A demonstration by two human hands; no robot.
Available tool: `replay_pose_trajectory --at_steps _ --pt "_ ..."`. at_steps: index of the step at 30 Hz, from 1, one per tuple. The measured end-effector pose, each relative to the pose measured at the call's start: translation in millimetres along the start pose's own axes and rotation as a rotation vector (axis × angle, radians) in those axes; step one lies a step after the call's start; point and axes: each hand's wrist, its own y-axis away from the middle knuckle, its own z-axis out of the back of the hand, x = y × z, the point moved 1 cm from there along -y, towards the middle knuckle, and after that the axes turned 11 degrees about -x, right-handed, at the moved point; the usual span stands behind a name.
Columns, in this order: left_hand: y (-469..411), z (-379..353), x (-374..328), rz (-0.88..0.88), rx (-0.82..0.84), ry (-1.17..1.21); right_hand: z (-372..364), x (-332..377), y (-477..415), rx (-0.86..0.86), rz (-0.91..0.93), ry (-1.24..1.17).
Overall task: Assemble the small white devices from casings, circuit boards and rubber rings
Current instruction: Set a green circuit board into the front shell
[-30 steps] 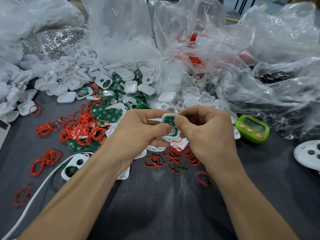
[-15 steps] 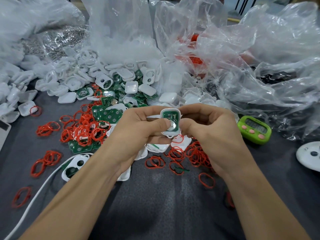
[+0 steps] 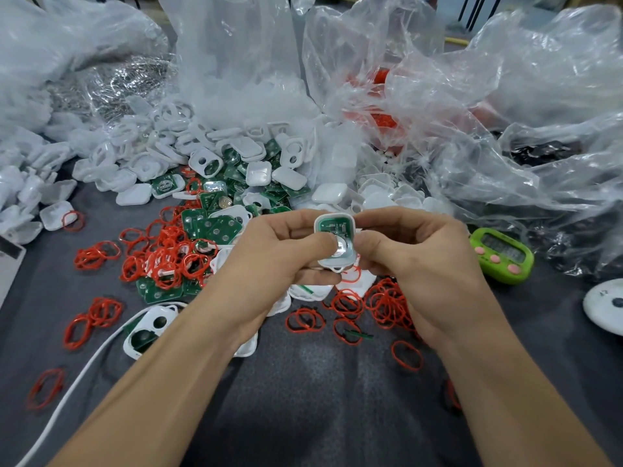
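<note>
While both hands hover above the grey desk, they share one white casing between them. The left hand and the right hand each grasp it, their fingers curled round its back and sides and both thumbs pressing on its open face. Inside the casing sits a green circuit board, and below that a round silver cell shows between the two thumb tips.

On the left-hand side of the casing and a little below it, a dense tangle of red rubber rings lies over more loose green boards. More red rings are scattered just beneath the casing, partly behind the right wrist.

Beyond the casing, farther from the person, spreads a heap of empty white shells, some with round cut-outs. Behind that heap, crumpled clear plastic bags rise up.

On the right-hand side of the casing, just past the right hand, a lime-green timer with pink buttons rests on the desk. Farther out that way, a round white object is cut off by the edge of view.

Well below and to the left-hand side of the casing, a white cable runs across the desk.
</note>
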Motion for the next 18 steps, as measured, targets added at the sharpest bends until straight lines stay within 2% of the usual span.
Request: replay_pose_trajectory --at_steps 5,14,18 --pt "1.9 -3.4 0.8 -0.032 -0.038 -0.050 -4.4 -0.1 3.2 -0.018 -0.022 -0.022" --pt "0.6 -0.5 -0.6 0.000 0.010 -0.010 -4.8 -2.7 3.6 -0.047 -0.024 0.015" --pt "-1.3 -0.2 -0.8 0.010 -0.007 0.018 -2.5 -2.6 1.8 -0.082 0.013 0.129"
